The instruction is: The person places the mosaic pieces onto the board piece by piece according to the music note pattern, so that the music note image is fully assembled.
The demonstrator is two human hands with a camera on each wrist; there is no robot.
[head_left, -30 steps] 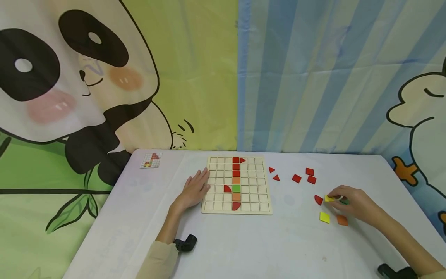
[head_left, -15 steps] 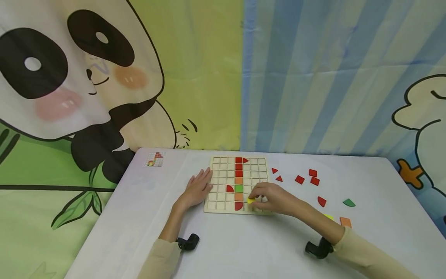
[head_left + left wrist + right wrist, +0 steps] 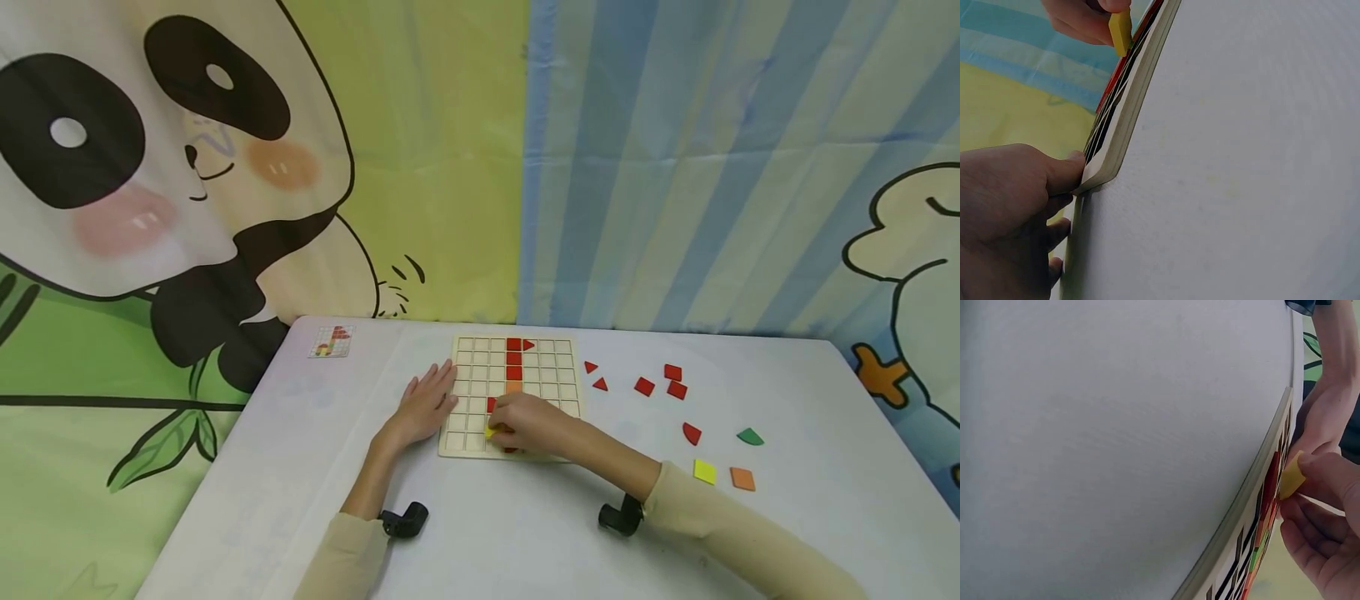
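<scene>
A wooden grid board (image 3: 553,379) lies on the white table, with a column of red squares (image 3: 513,359) and an orange square (image 3: 513,387) set in it. A red triangle (image 3: 528,345) sits beside the top of that column. My right hand (image 3: 538,425) pinches a small yellow piece (image 3: 1292,477) between thumb and fingers, close over the lower part of the board; it covers the lower tiles in the head view. My left hand (image 3: 423,407) lies with fingers extended at the board's left side. In the left wrist view its thumb (image 3: 1066,172) touches the board's corner.
Right of the board lie loose red triangles (image 3: 600,384), red squares (image 3: 644,387), a red quarter-circle (image 3: 692,433), a green quarter-circle (image 3: 750,437), a yellow square (image 3: 704,472) and an orange square (image 3: 742,478). A small pattern card (image 3: 331,342) lies at the back left.
My right hand has picked up the yellow piece from among the loose pieces and carried it left, over the board. The left hand stays at the board's side.
</scene>
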